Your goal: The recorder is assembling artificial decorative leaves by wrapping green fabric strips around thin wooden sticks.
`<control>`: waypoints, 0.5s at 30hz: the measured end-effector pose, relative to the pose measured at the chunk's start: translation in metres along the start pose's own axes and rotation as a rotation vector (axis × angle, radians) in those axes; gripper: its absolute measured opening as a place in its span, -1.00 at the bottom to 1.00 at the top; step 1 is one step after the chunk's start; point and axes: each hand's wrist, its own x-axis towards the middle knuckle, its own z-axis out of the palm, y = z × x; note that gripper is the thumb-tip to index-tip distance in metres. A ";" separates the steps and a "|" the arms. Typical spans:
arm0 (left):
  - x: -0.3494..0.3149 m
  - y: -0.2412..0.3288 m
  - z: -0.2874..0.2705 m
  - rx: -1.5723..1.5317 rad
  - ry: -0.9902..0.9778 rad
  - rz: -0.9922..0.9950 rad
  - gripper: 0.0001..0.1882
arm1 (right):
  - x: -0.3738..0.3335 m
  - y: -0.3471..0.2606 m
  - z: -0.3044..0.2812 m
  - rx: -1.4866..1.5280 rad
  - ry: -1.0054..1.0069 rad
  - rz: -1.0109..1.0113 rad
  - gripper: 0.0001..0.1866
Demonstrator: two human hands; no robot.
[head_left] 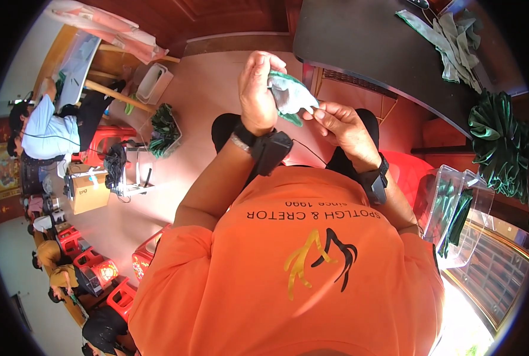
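My left hand (pixel 256 98) is raised and curled around one side of a small white cloth piece with green edging (pixel 290 98). The cloth is bunched and looks like a little pouch. From the other side, my right hand (pixel 343 127) pinches the tapered white end of it between thumb and fingertips. Whether a needle or thread sits in that pinch is too small to see. Both hands are above my lap, and each wrist wears a black strapped device.
A dark table (pixel 359 41) stands ahead right, with grey-green cloth strips (pixel 454 47) and a green bundle (pixel 502 142) at its edge. A clear plastic bin (pixel 454 213) is to my right. At left are a basket of green pieces (pixel 165 130), a cardboard box (pixel 91 191) and seated people.
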 end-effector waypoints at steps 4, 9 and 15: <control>-0.006 -0.011 0.008 -0.223 0.167 -0.091 -0.65 | 0.002 0.008 0.026 0.305 -0.010 0.104 -0.78; -0.007 -0.002 0.001 -0.273 0.246 -0.147 -0.74 | 0.007 0.011 0.036 0.308 0.041 0.024 -0.78; 0.015 -0.017 -0.038 -0.148 0.287 -0.058 -0.81 | -0.003 0.022 0.002 -0.383 0.246 -0.142 -0.82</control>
